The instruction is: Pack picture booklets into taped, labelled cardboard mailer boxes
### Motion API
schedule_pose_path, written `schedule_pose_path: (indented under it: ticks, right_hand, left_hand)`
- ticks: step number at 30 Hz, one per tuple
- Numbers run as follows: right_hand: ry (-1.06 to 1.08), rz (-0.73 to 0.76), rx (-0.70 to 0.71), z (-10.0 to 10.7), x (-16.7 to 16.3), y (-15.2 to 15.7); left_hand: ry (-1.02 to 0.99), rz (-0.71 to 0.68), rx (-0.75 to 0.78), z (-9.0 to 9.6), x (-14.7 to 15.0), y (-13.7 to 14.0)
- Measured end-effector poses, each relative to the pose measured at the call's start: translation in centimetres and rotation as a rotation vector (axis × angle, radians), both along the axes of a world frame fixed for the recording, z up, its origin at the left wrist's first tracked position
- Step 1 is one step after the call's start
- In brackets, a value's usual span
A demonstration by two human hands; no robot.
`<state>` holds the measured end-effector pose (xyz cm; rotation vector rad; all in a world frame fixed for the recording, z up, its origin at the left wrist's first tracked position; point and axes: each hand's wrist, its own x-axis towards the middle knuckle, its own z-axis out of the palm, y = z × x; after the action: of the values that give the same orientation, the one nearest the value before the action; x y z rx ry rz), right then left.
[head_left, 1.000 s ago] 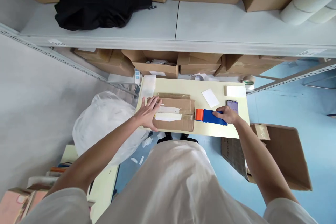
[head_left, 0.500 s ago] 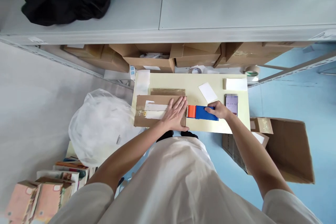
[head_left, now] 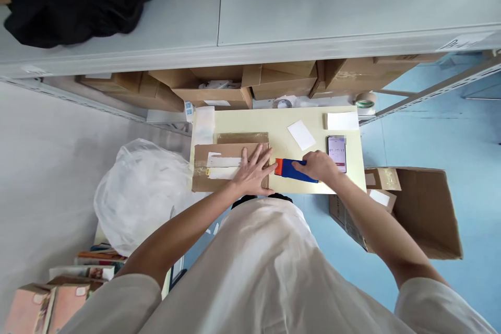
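Note:
My left hand (head_left: 253, 171) lies flat with spread fingers on the right part of a brown cardboard box (head_left: 199, 167). White paper label strips (head_left: 223, 172) show on the box's top, beside the hand. Wrapped around a blue-and-orange tape dispenser (head_left: 291, 168), my right hand (head_left: 318, 166) is closed, just right of the box. The dispenser's orange end points at the box, close to the left fingertips. Behind the box lies another brown, taped cardboard piece (head_left: 242, 138), partly covered. A lit phone (head_left: 337, 154) rests right of my right hand.
The pale yellow table (head_left: 274, 120) also carries a white card (head_left: 301, 134) and a white stack (head_left: 342, 121). Cardboard boxes (head_left: 213, 95) line the shelf behind. A large open carton (head_left: 428, 214) stands right, a translucent plastic bag (head_left: 141, 193) left.
The fingers of my left hand have spread wider on the box. My right hand has tilted the tape dispenser and drawn it slightly off the box edge. The camera view has shifted a little.

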<state>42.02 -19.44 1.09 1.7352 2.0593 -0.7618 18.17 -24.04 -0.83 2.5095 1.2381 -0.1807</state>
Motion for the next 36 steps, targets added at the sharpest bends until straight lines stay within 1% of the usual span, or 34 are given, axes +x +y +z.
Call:
schedule_pose_path:
  ticks: [2,4,6,7,9,11,12,14,16,18,20,22,24,25,27,29,30,31,33,34,36]
  right_hand:
    - [-0.093,-0.016,0.052,0.9,-3.3,-0.7]
    - [-0.127,0.015,0.073,1.2,-5.5,-1.4]
    - [-0.136,0.052,0.067,0.9,-6.0,-2.2]
    - [-0.135,0.045,0.074,0.6,-5.8,-2.6]
    - [-0.117,-0.041,0.126,-0.2,-4.8,-3.7]
    - [-0.08,-0.178,0.198,-1.4,-3.6,-4.7]
    - [-0.059,-0.25,0.214,-2.0,-3.1,-5.1]
    - [-0.029,-0.38,0.201,-3.5,-2.3,-5.9]
    - [-0.019,-0.458,0.179,-5.0,-2.0,-6.5]
    - [-0.016,-0.496,0.169,-6.5,-1.9,-7.1]
    - [-0.006,-0.525,0.141,-7.8,-2.1,-7.9]
    - [0.017,-0.548,0.098,-8.9,-2.3,-8.7]
    - [0.048,-0.544,0.075,-9.6,-2.5,-9.4]
    - [0.064,-0.536,0.092,-9.8,-2.7,-9.8]
    - [0.113,-0.509,0.197,-9.7,-3.0,-10.3]
    - [0.222,-0.454,0.33,-9.2,-3.7,-10.6]
    - [0.308,-0.403,0.368,-8.8,-4.1,-10.6]
    - [0.404,-0.34,0.376,-8.4,-4.8,-10.6]
    - [0.581,-0.21,0.325,-7.7,-6.3,-10.5]
    - [0.647,-0.171,0.29,-7.5,-7.1,-10.4]
    - [0.741,-0.184,0.25,-7.1,-8.7,-10.3]
  left_hand:
    - [0.014,-0.012,0.007,0.2,0.1,0.0]
    - [0.027,-0.003,0.007,0.3,0.3,0.0]
    - [0.018,0.011,-0.005,0.3,0.6,0.0]
    - [0.005,0.021,-0.014,0.3,0.7,0.1]
    - [-0.033,0.049,-0.027,0.1,0.9,0.1]
    - [-0.088,0.076,-0.032,0.0,0.9,0.1]
    - [-0.122,0.084,-0.037,-0.1,0.8,0.1]
    - [-0.205,0.081,-0.06,-0.1,0.2,0.2]
    - [-0.29,0.092,-0.073,0.0,-1.1,0.1]
    - [-0.352,0.152,-0.049,0.3,-3.1,-0.1]
    - [-0.374,0.272,0.014,0.6,-5.8,-0.5]
    - [-0.379,0.434,0.079,0.7,-9.1,-1.3]
    - [-0.41,0.63,0.104,0.3,-12.7,-2.3]
    - [-0.448,0.726,0.086,0.0,-14.4,-2.9]
    - [-0.569,0.889,0.007,-1.1,-17.3,-4.3]
    - [-0.71,0.976,-0.117,-2.4,-19.1,-5.7]
    - [-0.776,0.99,-0.19,-3.1,-19.6,-6.3]
    - [-0.842,0.984,-0.261,-3.7,-19.8,-6.9]
    - [-0.976,0.936,-0.372,-4.8,-19.5,-7.6]
    - [-1.047,0.911,-0.4,-5.2,-19.1,-7.8]
    - [-1.17,0.885,-0.415,-5.7,-18.4,-7.9]
